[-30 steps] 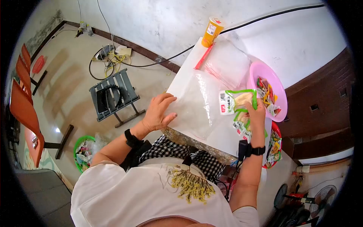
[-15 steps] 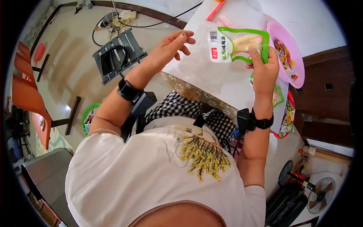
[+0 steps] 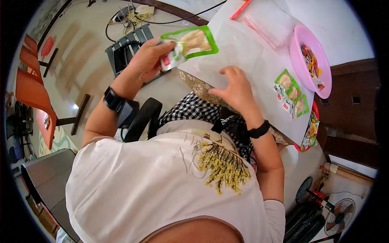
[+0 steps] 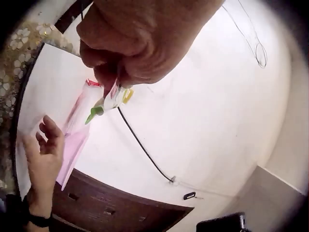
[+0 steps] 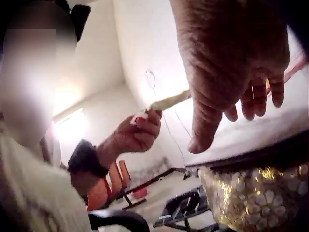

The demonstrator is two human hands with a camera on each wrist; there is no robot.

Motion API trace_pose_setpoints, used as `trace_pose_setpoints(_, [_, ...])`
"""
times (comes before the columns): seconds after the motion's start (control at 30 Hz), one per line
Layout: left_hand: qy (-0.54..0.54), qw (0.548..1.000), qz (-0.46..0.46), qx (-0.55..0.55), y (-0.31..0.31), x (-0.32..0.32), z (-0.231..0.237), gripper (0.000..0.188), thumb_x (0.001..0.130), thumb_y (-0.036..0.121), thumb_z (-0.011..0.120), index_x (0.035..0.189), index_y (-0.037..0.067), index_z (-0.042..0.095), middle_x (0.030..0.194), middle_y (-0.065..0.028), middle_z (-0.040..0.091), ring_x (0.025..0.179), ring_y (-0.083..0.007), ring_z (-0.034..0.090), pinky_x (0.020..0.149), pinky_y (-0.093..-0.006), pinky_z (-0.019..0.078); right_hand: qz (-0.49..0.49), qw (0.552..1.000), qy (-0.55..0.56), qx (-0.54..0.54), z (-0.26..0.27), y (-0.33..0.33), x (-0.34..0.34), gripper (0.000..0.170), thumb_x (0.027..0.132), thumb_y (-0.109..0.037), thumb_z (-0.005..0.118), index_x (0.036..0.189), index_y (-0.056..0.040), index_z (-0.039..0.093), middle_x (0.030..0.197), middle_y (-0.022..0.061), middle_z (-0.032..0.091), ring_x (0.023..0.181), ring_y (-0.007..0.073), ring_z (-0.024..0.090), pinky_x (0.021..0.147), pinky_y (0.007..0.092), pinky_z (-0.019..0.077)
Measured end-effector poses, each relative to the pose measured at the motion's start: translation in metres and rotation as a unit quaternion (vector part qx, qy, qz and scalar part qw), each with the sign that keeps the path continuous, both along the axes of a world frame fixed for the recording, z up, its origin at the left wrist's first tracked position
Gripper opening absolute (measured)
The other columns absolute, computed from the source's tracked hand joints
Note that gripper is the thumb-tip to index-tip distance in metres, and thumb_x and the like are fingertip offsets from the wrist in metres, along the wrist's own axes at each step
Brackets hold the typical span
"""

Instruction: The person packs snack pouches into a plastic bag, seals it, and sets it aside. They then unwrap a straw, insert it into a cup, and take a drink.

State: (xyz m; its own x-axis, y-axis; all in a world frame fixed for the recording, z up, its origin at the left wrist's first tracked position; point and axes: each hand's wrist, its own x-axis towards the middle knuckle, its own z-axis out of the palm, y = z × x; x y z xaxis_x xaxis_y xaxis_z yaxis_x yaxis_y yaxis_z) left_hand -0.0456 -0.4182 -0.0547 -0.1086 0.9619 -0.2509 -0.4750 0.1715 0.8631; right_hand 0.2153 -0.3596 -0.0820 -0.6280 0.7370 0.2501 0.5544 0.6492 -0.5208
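My left hand [image 3: 149, 60] pinches the white label end of a green-edged food packet [image 3: 197, 42], thumb on top. Pale food shows through its clear window. The packet is up in front of the body, left of the white table [image 3: 279, 117]; in the left wrist view it appears nearly edge-on below the hand. With fingers spread and loosely bent, my right hand [image 3: 237, 91] is over the table's near edge and holds nothing. Just beyond it lies a clear plastic bag [image 3: 233, 44]. Several similar packets [image 3: 292, 95] lie together at the table's right.
A pink basin [image 3: 300, 38] with colourful packets stands at the table's far right. Left of it lies a stack of clear bags [image 3: 269, 24] with a red strip. A red-rimmed basket [image 3: 300, 149] is below the right edge, a folding stool [image 3: 121, 50] behind the left hand.
The packet has passed from my right hand to my left and moved left, away from the table's right side. My right hand has let go and come back toward the near edge.
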Motion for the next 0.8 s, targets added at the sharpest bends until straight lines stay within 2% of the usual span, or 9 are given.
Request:
trace_pose_setpoints(0.17, [-0.006,0.996,0.005,-0.084,-0.039,-0.013,-0.015,0.023,0.093,0.015,0.054,0.109,-0.001,0.054,0.096,-0.0085,0.064,0.082,-0.0152,0.065,0.074,-0.0284,0.0548,-0.002,0.997,-0.044,0.06,-0.017,-0.003,0.001,0.03,0.07,-0.012,0.073,0.093,-0.0028,0.057,0.098,0.0109,0.057,0.092,0.0305,0.055,0.076,0.0386,0.0469])
trace_pose_setpoints(0.3, [-0.025,0.99,-0.064,-0.12,-0.06,-0.02,-0.043,0.017,0.093,0.016,0.055,0.103,0.002,0.058,0.08,-0.0061,0.065,0.057,-0.0084,0.061,0.043,-0.0189,0.0454,-0.007,0.997,-0.013,0.072,-0.024,0.003,0.003,0.013,0.077,-0.009,0.065,0.086,-0.0041,0.058,0.09,0.011,0.057,0.087,0.0309,0.056,0.073,0.0406,0.0479])
trace_pose_setpoints(0.33, [-0.029,0.987,-0.007,-0.156,-0.063,-0.006,-0.034,0.015,0.093,0.016,0.056,0.098,0.002,0.059,0.073,-0.0048,0.064,0.044,-0.0055,0.052,0.034,-0.0167,0.0349,-0.006,0.997,0.002,0.077,-0.025,0.004,0.003,0.01,0.078,-0.008,0.064,0.085,-0.0042,0.058,0.088,0.0109,0.057,0.085,0.0311,0.057,0.071,0.0406,0.048])
trace_pose_setpoints(0.47, [-0.078,0.984,-0.064,-0.144,-0.069,0.006,-0.039,0.016,0.093,0.015,0.055,0.099,0.0,0.059,0.074,-0.0055,0.063,0.041,-0.0044,0.045,0.034,-0.0168,0.0325,-0.023,0.996,0.029,0.087,-0.022,0.003,0.001,0.005,0.08,-0.008,0.062,0.082,-0.0047,0.059,0.081,0.01,0.058,0.079,0.0302,0.058,0.067,0.0395,0.0482])
trace_pose_setpoints(0.57, [-0.12,0.976,-0.139,-0.117,-0.061,0.014,-0.044,0.021,0.093,0.015,0.054,0.108,0.0,0.055,0.08,-0.0064,0.065,0.05,-0.007,0.055,0.039,-0.0179,0.0441,-0.045,0.995,0.029,0.09,-0.016,0.001,-0.002,0.004,0.08,-0.009,0.062,0.081,-0.0058,0.06,0.081,0.0094,0.057,0.077,0.029,0.058,0.064,0.0387,0.048])
trace_pose_setpoints(0.6, [-0.139,0.973,-0.146,-0.115,-0.058,0.019,-0.046,0.02,0.093,0.015,0.052,0.107,0.001,0.055,0.078,-0.0062,0.064,0.045,-0.0058,0.051,0.035,-0.0175,0.0382,-0.049,0.995,0.035,0.086,-0.014,0.0,-0.004,0.004,0.08,-0.009,0.062,0.081,-0.0061,0.06,0.081,0.0094,0.057,0.077,0.0287,0.058,0.064,0.0385,0.0479])
trace_pose_setpoints(0.7, [-0.073,0.978,-0.133,-0.145,-0.049,0.038,-0.038,0.02,0.094,0.017,0.052,0.105,0.001,0.054,0.073,-0.0052,0.062,0.042,-0.0054,0.047,0.033,-0.0188,0.0352,-0.054,0.993,0.042,0.093,-0.008,-0.003,-0.006,0.003,0.08,-0.01,0.062,0.08,-0.0067,0.06,0.079,0.0099,0.056,0.075,0.0287,0.058,0.063,0.0383,0.0474])
trace_pose_setpoints(0.77, [0.103,0.957,-0.229,-0.146,-0.044,0.041,-0.024,0.02,0.094,0.023,0.051,0.093,0.006,0.061,0.063,-0.0007,0.056,0.043,-0.007,0.044,0.034,-0.0212,0.0314,-0.014,0.992,0.069,0.109,-0.013,-0.004,0.0,0.006,0.082,-0.011,0.06,0.084,-0.0065,0.063,0.078,0.0114,0.056,0.072,0.0304,0.056,0.061,0.039,0.0463])
trace_pose_setpoints(0.8, [0.112,0.959,-0.197,-0.173,-0.04,0.05,-0.022,0.023,0.093,0.027,0.05,0.086,0.009,0.063,0.06,0.0009,0.054,0.049,-0.0075,0.048,0.039,-0.0208,0.0347,0.016,0.989,0.08,0.124,-0.009,-0.003,-0.003,0.012,0.082,-0.01,0.059,0.092,-0.0064,0.066,0.077,0.0125,0.055,0.07,0.0305,0.056,0.059,0.0396,0.0454])
